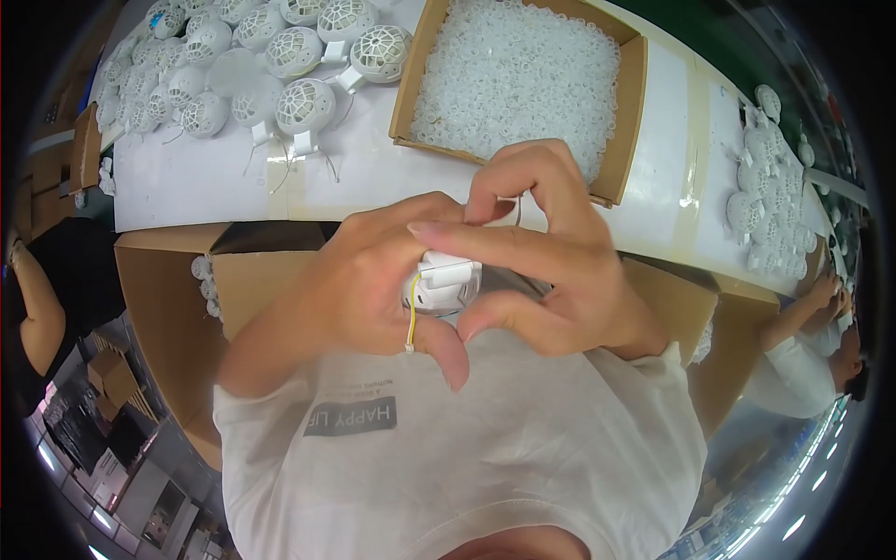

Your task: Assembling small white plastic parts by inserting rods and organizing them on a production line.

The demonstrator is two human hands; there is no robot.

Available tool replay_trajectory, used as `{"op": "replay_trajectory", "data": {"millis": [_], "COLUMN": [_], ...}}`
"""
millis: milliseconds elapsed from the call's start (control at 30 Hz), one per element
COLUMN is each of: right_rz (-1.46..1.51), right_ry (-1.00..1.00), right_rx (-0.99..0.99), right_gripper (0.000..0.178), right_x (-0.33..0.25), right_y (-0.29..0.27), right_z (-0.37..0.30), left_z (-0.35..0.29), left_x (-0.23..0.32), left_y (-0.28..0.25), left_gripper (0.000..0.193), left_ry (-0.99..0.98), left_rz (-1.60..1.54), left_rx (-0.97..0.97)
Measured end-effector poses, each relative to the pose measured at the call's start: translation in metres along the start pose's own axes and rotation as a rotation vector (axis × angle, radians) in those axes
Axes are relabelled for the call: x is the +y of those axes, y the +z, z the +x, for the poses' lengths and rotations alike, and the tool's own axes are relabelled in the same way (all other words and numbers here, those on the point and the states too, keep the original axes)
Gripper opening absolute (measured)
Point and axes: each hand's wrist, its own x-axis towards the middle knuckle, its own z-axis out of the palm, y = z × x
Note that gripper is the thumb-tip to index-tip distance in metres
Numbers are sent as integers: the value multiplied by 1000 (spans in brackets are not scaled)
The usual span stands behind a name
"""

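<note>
A small white plastic housing (446, 282) is held between both hands in front of my chest. A thin yellow and white wire (413, 303) comes out of it and hangs down to a small white connector (409, 347). My left hand (373, 271) is curled round the housing's left side, its thumb pointing downward. My right hand (560, 252) closes on it from the right, with the thumb at its lower edge and a finger stretched across its top. Fingers hide much of the housing. Something thin shows by the bent right forefinger, too small to make out.
Beyond my hands, a cardboard box (637, 131) of small clear rings stands on the white table (373, 187). White lattice balls (305, 105) are piled at the far left, more (770, 201) at the right. Open cartons (168, 308) stand below the table edge. Co-workers' arms show at both sides.
</note>
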Motion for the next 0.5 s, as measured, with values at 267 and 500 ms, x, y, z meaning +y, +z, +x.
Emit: {"op": "replay_trajectory", "data": {"millis": [267, 500], "right_rz": [-240, -136], "right_ry": [-166, -86], "right_rx": [154, 70], "right_gripper": [41, 39], "right_x": [21, 22], "right_y": [18, 14], "right_z": [1, 5], "left_z": [2, 6], "left_x": [-5, -9], "left_y": [16, 13], "left_gripper": [118, 122], "left_ry": [-152, -35], "left_rz": [59, 234], "left_rx": [242, 295]}}
